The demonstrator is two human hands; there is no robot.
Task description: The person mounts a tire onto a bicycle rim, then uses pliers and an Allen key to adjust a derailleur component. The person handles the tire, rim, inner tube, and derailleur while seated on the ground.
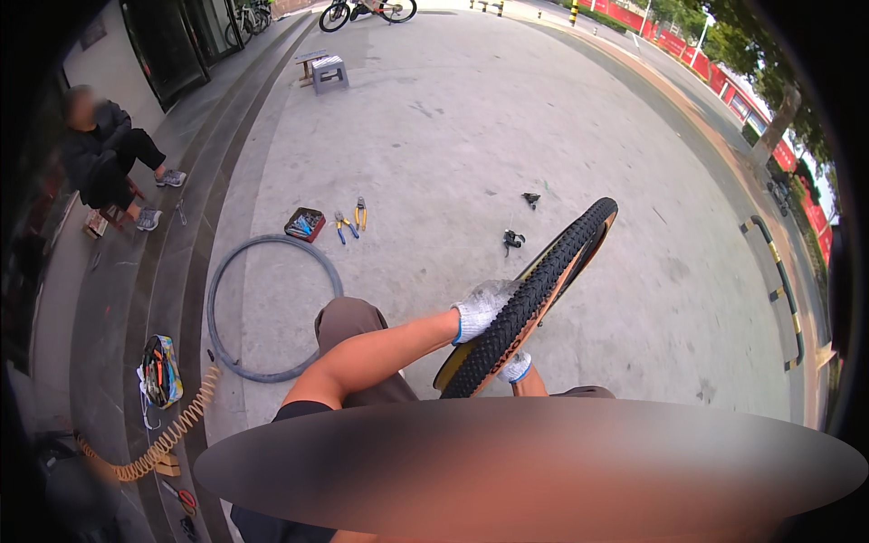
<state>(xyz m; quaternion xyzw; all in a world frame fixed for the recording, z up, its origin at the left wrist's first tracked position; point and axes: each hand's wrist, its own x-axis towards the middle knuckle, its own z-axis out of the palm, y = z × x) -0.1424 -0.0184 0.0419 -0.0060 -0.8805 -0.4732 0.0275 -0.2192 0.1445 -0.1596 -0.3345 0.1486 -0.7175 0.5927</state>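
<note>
A bicycle tyre (534, 299) with black knobby tread and tan sidewalls stands tilted in front of me, its top leaning away to the right. My left hand (487, 308), in a white knit glove with a blue cuff, is closed on its left side; the fingertips are out of sight. Low on the tyre's right side is my right hand (517, 366), gloved the same way. Most of that hand is behind the tyre, so its fingers are hidden. The lower end of the tyre disappears behind a blurred patch.
A grey inner tube (214, 303) lies on the concrete to the left. Beyond it are a red box of small parts (305, 224) and two pliers (361, 214). Black bike parts (513, 240) lie ahead. A coiled hose (172, 439) crosses the steps, where a person (109, 154) sits.
</note>
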